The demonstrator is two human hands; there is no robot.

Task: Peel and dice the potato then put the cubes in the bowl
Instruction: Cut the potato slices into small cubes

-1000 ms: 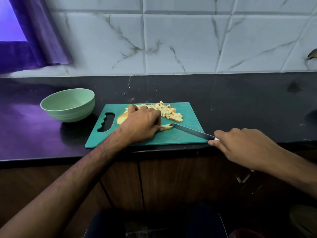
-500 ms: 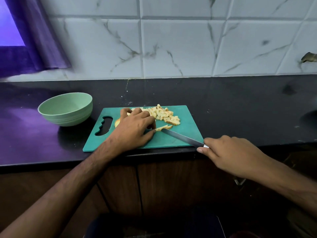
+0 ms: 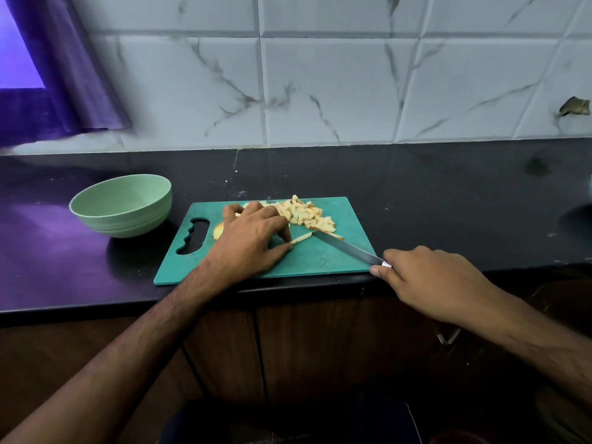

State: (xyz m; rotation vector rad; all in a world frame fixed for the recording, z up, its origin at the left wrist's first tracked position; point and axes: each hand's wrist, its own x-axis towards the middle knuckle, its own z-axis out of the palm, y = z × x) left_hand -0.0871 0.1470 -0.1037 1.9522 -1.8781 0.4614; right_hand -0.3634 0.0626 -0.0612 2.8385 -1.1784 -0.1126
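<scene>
**Q:** What does the left hand do on the cutting board, and why there?

**A:** Its fingers are curled, and the thumb and a fingertip pinch the near end of a potato strip lying near the board's middle. I judge this keeps the strip from sliding while it is cross-cut. Under the palm, toward the board's handle-slot end, part of an uncut potato piece shows; how much remains is hidden.

**Q:** And the right hand?

**A:** It is wrapped around the handle of the knife at the board's front right corner, just off the counter's front edge. The handle itself is covered by the fingers. The blade runs diagonally inward, its tip near the strip's far end and beside a second strip; whether the edge touches the board cannot be told.

**Q:** Why do the diced cubes sit along the board's back edge?

**A:** Probably to keep the middle free for cutting.

**Q:** Where is the bowl?

**A:** On the black counter, just beyond the board's left, handled end, within easy reach. It appears to hold nothing, so the transfer is not yet done.

**Q:** The stage reached?

**A:** Late dicing, apparently: a large pile is cut, with strips and one piece left.
</scene>
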